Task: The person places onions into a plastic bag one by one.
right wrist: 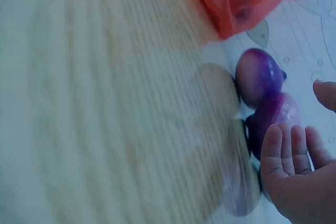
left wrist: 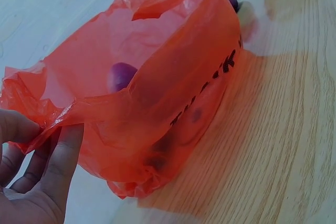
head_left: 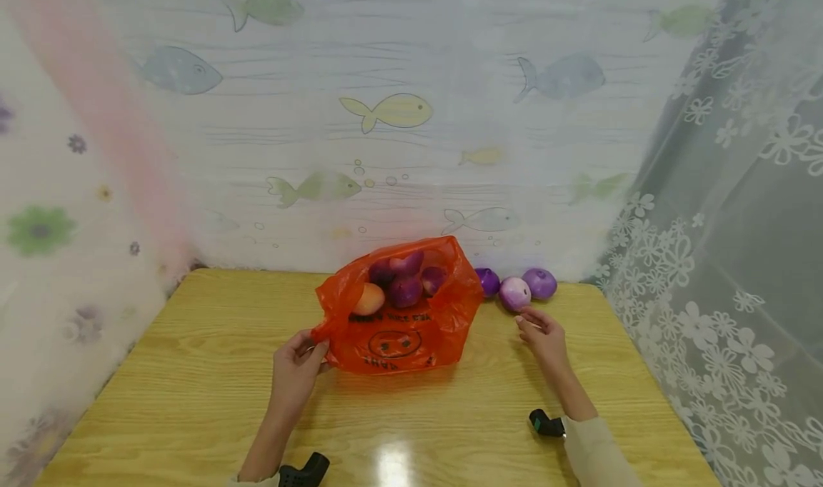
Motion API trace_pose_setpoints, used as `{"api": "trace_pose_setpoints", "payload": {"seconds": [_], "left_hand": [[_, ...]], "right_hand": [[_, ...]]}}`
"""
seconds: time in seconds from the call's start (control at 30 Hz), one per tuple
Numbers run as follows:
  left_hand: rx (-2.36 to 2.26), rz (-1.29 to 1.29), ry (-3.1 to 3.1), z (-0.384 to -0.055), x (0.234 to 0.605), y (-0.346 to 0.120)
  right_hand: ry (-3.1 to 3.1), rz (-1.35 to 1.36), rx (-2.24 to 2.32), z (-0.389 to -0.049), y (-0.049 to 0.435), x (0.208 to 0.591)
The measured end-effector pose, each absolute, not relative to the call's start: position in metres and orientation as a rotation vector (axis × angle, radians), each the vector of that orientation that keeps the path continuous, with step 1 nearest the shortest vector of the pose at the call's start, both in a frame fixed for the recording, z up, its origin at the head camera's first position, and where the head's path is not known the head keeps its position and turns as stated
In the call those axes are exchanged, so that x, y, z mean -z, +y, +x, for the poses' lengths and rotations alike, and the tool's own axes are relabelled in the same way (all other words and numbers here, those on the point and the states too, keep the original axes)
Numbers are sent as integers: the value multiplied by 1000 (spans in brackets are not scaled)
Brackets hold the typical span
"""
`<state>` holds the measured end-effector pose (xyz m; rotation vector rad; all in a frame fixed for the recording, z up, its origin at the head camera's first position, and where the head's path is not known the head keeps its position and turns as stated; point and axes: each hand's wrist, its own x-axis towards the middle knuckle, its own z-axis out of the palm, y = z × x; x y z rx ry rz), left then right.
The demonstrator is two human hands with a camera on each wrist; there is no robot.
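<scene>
Wooden table; left fingers pinch red bag; right fingers near onions.

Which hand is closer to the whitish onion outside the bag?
Right. The right hand is close beside the whitish onion; the left hand is farther off, pinching the red bag at its left.

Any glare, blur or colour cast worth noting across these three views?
Head: white glare on the near tabletop; left wrist: orange tint on the tabletop beside the red bag; right wrist: bluish and soft, wood grain smeared, purple onions mirrored in the tabletop.
</scene>
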<state>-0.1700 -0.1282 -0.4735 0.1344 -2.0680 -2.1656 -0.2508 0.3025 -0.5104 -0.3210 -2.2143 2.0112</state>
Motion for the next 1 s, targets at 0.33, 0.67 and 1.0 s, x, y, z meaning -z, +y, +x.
{"api": "trace_pose_setpoints", "payload": {"seconds": [0.33,0.67,1.0], "left_hand": [[2146,151,-2085,-170,473,-130],[2140,162,-2074,-171,472,-131],[2144,198,-2072,-172,474,-131]], "right_hand": [[-2263,-385,-2031,-267,313,511],[-2335,-387,-1983,-284,317,513],[-2374,-343,-1987,-297,322,512]]}}
